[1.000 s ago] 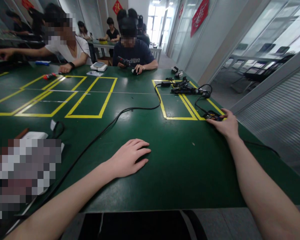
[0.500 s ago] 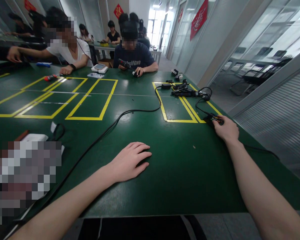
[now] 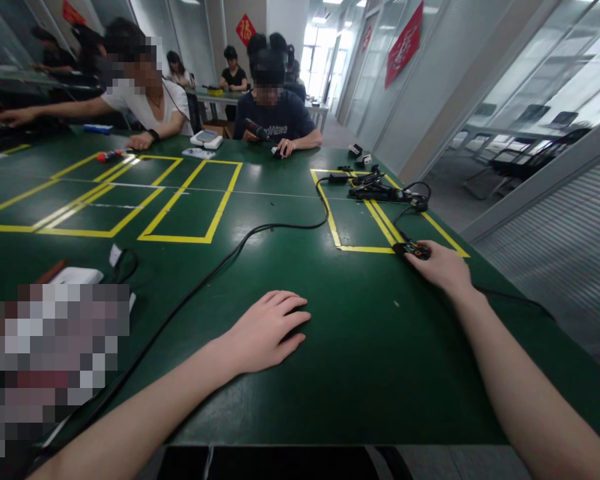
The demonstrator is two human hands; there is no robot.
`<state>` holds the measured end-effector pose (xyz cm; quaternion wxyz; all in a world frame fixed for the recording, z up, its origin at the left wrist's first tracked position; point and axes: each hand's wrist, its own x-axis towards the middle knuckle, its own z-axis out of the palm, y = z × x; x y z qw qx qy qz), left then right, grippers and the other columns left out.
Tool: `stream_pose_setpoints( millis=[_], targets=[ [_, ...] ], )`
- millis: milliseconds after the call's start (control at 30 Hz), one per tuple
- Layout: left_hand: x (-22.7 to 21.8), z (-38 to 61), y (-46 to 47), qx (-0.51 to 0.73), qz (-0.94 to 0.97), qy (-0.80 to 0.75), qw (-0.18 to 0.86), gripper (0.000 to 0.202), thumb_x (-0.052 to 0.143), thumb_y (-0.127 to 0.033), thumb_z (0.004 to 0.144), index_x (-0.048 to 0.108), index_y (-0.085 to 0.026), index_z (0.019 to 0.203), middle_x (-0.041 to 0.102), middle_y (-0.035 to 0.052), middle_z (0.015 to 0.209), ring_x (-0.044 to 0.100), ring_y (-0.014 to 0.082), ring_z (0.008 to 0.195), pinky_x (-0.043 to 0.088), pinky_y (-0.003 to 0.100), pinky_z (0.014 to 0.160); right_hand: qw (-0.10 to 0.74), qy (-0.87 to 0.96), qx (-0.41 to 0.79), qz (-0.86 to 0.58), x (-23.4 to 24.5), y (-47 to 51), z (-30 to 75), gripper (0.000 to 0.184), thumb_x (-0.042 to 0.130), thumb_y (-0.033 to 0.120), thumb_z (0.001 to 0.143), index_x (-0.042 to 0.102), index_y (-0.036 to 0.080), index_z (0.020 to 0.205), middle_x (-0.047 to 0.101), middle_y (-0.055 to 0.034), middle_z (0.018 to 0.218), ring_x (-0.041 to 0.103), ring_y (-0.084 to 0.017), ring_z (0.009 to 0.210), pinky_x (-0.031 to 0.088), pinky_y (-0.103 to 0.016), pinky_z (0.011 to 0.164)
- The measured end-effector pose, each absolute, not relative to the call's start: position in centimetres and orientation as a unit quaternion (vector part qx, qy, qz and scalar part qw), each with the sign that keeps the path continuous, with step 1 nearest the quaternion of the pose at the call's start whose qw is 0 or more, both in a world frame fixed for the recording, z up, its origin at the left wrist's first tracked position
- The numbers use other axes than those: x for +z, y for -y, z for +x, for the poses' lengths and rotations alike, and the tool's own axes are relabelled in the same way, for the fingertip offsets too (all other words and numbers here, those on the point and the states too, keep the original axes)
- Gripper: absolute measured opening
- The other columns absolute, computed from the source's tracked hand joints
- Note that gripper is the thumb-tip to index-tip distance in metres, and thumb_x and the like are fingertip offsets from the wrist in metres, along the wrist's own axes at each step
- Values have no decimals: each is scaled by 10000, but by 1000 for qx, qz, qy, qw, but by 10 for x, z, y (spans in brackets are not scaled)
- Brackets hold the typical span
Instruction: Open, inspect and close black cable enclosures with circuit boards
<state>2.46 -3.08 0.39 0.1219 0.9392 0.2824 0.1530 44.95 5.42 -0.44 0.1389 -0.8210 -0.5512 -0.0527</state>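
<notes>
My left hand (image 3: 270, 330) lies flat on the green tabletop (image 3: 350, 360), fingers a little spread and nothing in them. Out at the right, my right hand (image 3: 443, 267) grips a small black device (image 3: 414, 250) with orange and coloured marks on its face, at the lower corner of a yellow tape outline. A thin black cable runs from the device up to a bundle of black jointed parts (image 3: 380, 190). My right fingers partly cover the device, so its exact kind is unclear.
A long black cable (image 3: 200, 290) crosses the table to a black adapter (image 3: 339, 179). Yellow tape rectangles (image 3: 175, 239) mark the surface. Small black-and-white blocks (image 3: 364, 161) stand at the far right edge. Two people sit opposite, one holding a dark tool (image 3: 256, 129). A blurred-out item lies at left.
My right hand has shifted the black device slightly left and nearer, and it shows more from under the fingers. My left hand stays flat; the view has tilted slightly.
</notes>
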Motion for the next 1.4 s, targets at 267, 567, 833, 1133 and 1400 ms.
stream_pose_setpoints(
  millis=[267, 567, 833, 1133, 1400],
  targets=[
    [4, 25, 32, 202, 926, -286, 142, 253, 622, -242, 996, 700, -186, 1230, 684, 125, 1370, 629, 286, 1280, 543, 486, 1076, 128, 730, -4, -672, -1, -28, 330, 419, 630, 391, 914, 673, 199, 1283, 750, -139, 1229, 736, -332, 1055, 590, -420, 836],
    [13, 11, 30, 313, 904, -248, 150, 253, 638, -300, 979, 690, -185, 1197, 754, 93, 1045, 714, 212, 923, 606, 343, 828, 83, 946, 91, -299, 6, 37, 242, 326, 646, 341, 934, 651, 198, 1226, 745, -57, 1110, 723, -189, 776, 457, -281, 562],
    [11, 4, 30, 213, 921, -289, 148, 510, 696, -313, 924, 582, -229, 1414, 703, 100, 1231, 687, 257, 1085, 606, 394, 949, 167, 920, 87, -345, -4, 39, 249, 311, 620, 351, 971, 652, 220, 1252, 717, -40, 998, 686, -157, 795, 442, -243, 588],
    [4, 1, 30, 199, 915, -310, 164, 601, 719, -272, 905, 528, -254, 1474, 683, 108, 1333, 640, 290, 1232, 557, 459, 1078, 248, 909, 102, -319, -14, 39, 250, 310, 582, 359, 996, 634, 210, 1263, 758, -82, 1081, 750, -195, 909, 575, -278, 723],
    [7, 5, 31, 159, 926, -304, 155, 744, 763, -383, 899, 445, -246, 1557, 623, 120, 1453, 520, 334, 1415, 469, 536, 1177, 307, 910, 119, -253, -10, 37, 258, 317, 564, 347, 1026, 590, 196, 1304, 790, -86, 1092, 780, -177, 924, 591, -252, 719]
  ],
)
